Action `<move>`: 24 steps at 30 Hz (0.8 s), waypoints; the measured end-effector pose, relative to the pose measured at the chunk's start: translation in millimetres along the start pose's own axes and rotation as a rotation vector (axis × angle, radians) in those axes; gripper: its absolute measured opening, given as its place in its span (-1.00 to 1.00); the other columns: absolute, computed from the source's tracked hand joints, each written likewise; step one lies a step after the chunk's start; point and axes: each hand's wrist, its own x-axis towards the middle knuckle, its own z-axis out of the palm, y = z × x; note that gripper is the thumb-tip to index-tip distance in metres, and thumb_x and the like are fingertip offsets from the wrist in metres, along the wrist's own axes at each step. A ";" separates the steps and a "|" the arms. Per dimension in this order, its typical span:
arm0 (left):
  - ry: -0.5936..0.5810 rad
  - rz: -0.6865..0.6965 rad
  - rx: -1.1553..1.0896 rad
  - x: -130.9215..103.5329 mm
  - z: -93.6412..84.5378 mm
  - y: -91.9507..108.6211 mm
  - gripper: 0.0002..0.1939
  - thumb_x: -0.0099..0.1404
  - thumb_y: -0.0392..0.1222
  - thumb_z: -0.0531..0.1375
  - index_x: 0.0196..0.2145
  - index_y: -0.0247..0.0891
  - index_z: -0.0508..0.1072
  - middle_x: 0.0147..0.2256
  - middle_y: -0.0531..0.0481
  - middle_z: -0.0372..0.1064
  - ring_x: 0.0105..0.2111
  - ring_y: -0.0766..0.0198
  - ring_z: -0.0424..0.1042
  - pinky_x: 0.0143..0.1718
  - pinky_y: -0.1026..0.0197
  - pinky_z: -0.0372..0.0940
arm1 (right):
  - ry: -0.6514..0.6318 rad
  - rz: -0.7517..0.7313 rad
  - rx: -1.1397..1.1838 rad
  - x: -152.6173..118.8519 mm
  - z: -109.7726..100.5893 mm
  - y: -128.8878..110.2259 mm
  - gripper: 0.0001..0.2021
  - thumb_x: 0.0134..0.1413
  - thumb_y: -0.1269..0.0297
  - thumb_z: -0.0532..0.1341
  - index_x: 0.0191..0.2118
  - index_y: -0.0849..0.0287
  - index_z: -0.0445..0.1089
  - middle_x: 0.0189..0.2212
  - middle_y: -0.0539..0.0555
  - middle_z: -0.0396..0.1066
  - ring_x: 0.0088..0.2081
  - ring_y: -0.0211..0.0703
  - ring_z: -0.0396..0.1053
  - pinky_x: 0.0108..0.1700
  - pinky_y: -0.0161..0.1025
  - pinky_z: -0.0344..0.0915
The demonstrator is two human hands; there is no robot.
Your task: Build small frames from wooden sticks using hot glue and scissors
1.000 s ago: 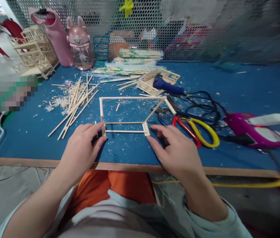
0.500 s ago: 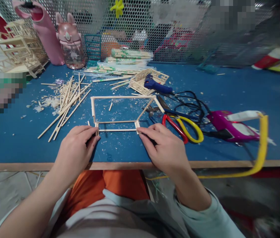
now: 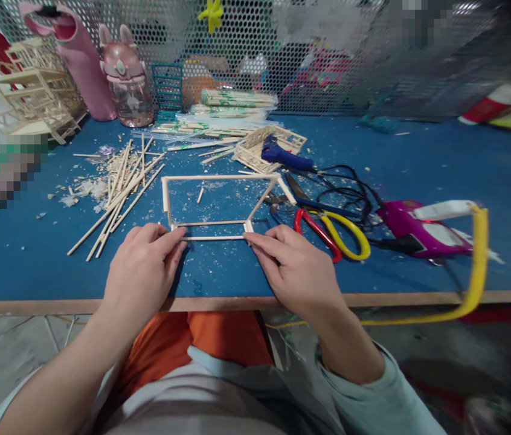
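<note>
The frame point(image 3: 212, 223) of thin sticks sits on the blue table point(image 3: 219, 275), close to the near edge, between the two hands. The left hand point(image 3: 140, 266) pinches its near left corner between thumb and fingers; the right hand point(image 3: 298, 269) grips the near right corner in the same way. Loose sticks point(image 3: 117, 205) lie in a pile beyond the left hand, and scissors point(image 3: 319, 234) rest just beyond the right. Behind the frame, a blue glue gun point(image 3: 289, 159) lies against a stick lattice point(image 3: 247, 152).
</note>
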 end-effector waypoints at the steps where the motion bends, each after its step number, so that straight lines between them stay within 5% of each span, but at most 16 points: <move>1: -0.001 -0.005 0.025 1.4 -0.1 1.5 -0.68 0.33 -0.09 0.00 -0.16 -0.17 0.52 -0.31 -0.10 0.42 -0.29 0.15 0.36 -0.27 0.14 0.28 | 0.000 -0.002 -0.002 0.0 0.2 0.1 -0.71 0.20 0.31 0.03 -0.09 0.05 0.46 -0.36 0.08 0.41 -0.30 -0.20 0.37 -0.40 -0.31 0.19; 10: -0.036 -0.057 0.058 5.6 -1.8 5.8 -0.66 0.33 -0.04 0.00 -0.25 -0.15 0.55 -0.32 -0.09 0.43 -0.30 0.14 0.37 -0.32 0.16 0.27 | 0.021 0.039 0.049 0.5 -2.0 0.5 -0.65 0.17 0.34 0.04 0.07 0.15 0.31 -0.32 0.09 0.43 -0.27 -0.14 0.39 -0.31 -0.25 0.28; 17: 0.036 -0.088 -0.031 -5.7 -4.7 -5.3 -0.66 0.32 -0.19 -0.01 -0.03 -0.27 0.41 -0.22 -0.10 0.48 -0.23 0.14 0.42 -0.20 0.15 0.30 | 0.039 0.109 0.072 1.5 -2.7 0.5 -0.78 0.16 0.32 0.05 -0.19 0.20 0.43 -0.35 0.12 0.43 -0.27 -0.10 0.39 -0.26 -0.23 0.28; 24: 0.115 -0.055 -0.152 -14.1 1.8 -10.7 -0.61 0.26 -0.28 0.06 0.06 -0.25 0.31 -0.26 0.00 0.51 -0.22 0.21 0.42 -0.20 0.22 0.30 | 0.062 0.072 0.052 1.9 0.3 2.8 -0.76 0.17 0.29 0.06 -0.17 0.18 0.44 -0.35 0.10 0.43 -0.29 -0.12 0.39 -0.29 -0.23 0.26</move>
